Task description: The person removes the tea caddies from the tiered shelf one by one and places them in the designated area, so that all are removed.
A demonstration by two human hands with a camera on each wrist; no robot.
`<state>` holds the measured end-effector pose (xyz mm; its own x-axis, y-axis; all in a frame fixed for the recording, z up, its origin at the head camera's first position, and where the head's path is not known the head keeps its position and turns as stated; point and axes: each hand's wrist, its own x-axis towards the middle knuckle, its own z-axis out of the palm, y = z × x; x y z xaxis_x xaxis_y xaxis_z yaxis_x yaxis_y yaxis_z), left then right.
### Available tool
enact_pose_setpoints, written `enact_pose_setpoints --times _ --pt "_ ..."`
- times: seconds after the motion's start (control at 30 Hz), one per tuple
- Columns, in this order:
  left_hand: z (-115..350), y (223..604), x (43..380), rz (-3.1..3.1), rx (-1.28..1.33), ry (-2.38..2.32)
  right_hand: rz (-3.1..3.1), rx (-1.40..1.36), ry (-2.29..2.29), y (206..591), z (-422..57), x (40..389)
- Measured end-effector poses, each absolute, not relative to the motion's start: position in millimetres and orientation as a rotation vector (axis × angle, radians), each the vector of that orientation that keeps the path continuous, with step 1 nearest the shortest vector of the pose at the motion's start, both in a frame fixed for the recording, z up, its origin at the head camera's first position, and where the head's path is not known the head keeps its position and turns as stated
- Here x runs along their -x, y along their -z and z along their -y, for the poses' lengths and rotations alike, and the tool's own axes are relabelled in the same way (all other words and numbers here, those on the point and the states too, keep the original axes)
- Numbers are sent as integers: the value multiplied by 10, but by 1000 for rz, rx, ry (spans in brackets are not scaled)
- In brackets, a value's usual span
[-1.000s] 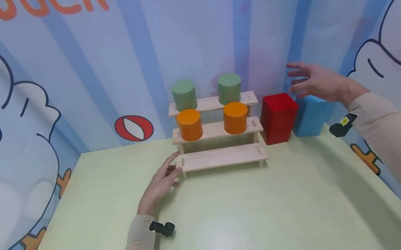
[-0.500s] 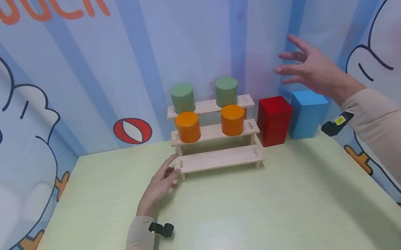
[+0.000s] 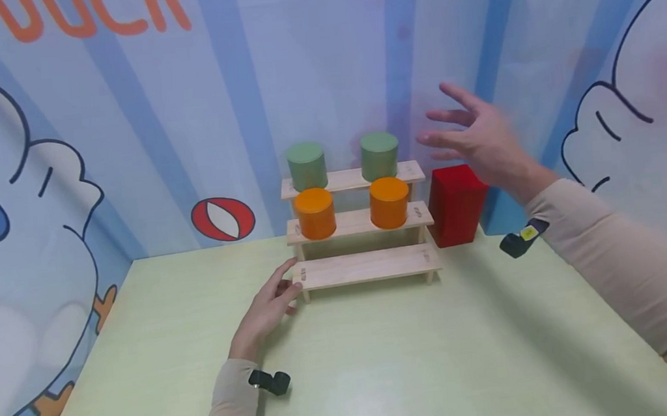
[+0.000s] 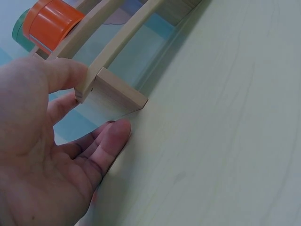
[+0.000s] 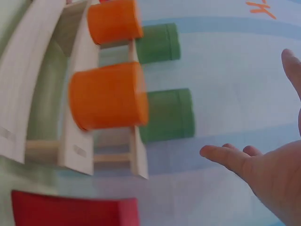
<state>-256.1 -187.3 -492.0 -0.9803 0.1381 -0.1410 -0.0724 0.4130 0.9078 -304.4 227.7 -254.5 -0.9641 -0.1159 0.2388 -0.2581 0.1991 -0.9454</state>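
A three-step wooden display stand (image 3: 367,267) stands against the back wall. At its left end my left hand (image 3: 266,318) holds the lowest step between thumb and index finger; the other fingers curve below, off the wood, in the left wrist view. My right hand (image 3: 484,140) hangs in the air with fingers spread, holding nothing, up and to the right of the stand. Two green cylinders (image 3: 380,156) sit on the top step. On the middle step are two orange cylinders (image 3: 389,203), one in front of each green one. The lowest step bears nothing.
Right of the stand stands a tall red box (image 3: 457,208), with a light blue box (image 3: 501,214) beside it, partly hidden by the right arm. A printed cartoon backdrop (image 3: 321,52) encloses the pale table (image 3: 381,361) behind and on both sides.
My right hand first rises from near the blue box, fingers spreading, then moves left and slightly down towards the green cylinders. The left hand stays at the stand's end.
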Motion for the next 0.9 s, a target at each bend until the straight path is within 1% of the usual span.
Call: enact_pose_setpoints --times 0.23,0.53,0.8,0.9 --pt "1862 4933 2574 -2460 -47 -1613 2293 -321 -2009 2911 -2081 3059" --pt "1829 4947 2578 -2481 -46 -1605 2330 -227 -2020 3311 -1936 3102" --pt "1833 4942 2572 -2478 -40 -1612 2409 -99 -1929 3549 -1839 3144" --pt "1838 4939 2572 -2477 -39 -1613 2409 -91 -1900 3616 -1797 3157"
